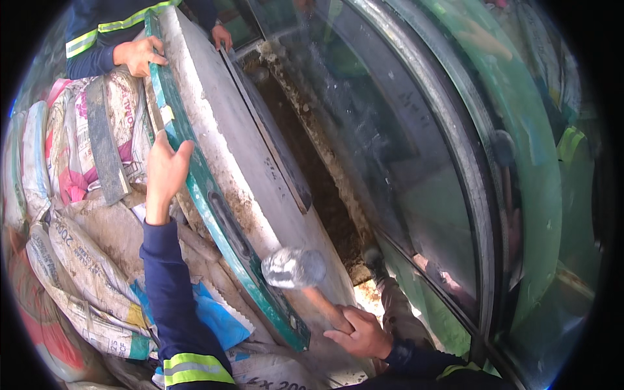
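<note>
A long green spirit level (207, 185) lies along the left edge of a pale grey slab (224, 140). My left hand (169, 168) grips the level at its middle, thumb toward the slab. In my right hand (364, 334) is the wooden handle of a mallet (294, 268). The mallet's scuffed, pale-and-dark head is over the slab, beside the near part of the level; whether it touches the slab I cannot tell. At the far end a co-worker's hand (140, 56) holds the level. That person's other hand (221, 36) rests at the slab's far edge.
Stacked woven sacks (84, 253) fill the left side, with a dark, dirty strip (107, 140) lying across them. Right of the slab runs a dirt-edged gap (305, 123). Beyond it stand glass panels (396, 149) in a metal frame (455, 123). A trousered leg (400, 309) shows near the bottom.
</note>
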`<state>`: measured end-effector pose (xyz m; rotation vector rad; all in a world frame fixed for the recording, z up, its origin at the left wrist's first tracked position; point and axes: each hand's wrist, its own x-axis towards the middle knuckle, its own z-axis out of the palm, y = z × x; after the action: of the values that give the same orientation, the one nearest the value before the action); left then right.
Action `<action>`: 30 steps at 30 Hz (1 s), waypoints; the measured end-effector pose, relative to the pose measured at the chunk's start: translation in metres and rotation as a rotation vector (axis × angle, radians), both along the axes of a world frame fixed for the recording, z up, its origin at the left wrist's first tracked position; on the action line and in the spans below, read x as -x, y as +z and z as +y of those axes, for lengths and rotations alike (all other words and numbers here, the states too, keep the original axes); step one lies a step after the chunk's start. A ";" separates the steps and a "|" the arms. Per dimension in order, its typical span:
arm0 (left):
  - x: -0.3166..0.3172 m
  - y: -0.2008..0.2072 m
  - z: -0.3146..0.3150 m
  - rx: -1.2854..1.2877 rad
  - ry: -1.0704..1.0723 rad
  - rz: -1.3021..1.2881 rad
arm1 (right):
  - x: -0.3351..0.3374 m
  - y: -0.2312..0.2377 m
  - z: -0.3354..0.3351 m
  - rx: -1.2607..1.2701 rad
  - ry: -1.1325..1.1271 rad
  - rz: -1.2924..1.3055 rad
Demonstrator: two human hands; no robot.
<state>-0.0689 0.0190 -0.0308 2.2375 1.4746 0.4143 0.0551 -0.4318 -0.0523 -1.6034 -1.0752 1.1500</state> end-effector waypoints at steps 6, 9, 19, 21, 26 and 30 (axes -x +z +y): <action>0.008 -0.003 0.008 0.026 -0.005 0.060 | -0.001 0.002 0.003 -0.074 0.028 0.167; 0.007 -0.003 0.006 0.083 0.025 -0.021 | -0.007 -0.007 -0.008 -0.039 0.022 0.163; 0.004 -0.008 0.007 0.024 -0.001 -0.028 | -0.058 -0.080 -0.001 0.274 -0.426 0.130; 0.004 -0.007 0.006 0.054 0.001 -0.034 | -0.058 -0.053 0.015 0.360 -0.382 0.291; 0.004 0.007 0.004 0.087 0.038 0.039 | -0.038 0.007 0.060 0.236 -0.061 0.446; 0.009 0.000 0.007 0.011 0.002 0.065 | -0.022 0.011 0.075 0.247 0.093 0.465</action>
<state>-0.0775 0.0260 -0.0311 2.2609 1.5081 0.3367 0.0767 -0.3572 -0.0417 -1.3746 -0.7279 1.6700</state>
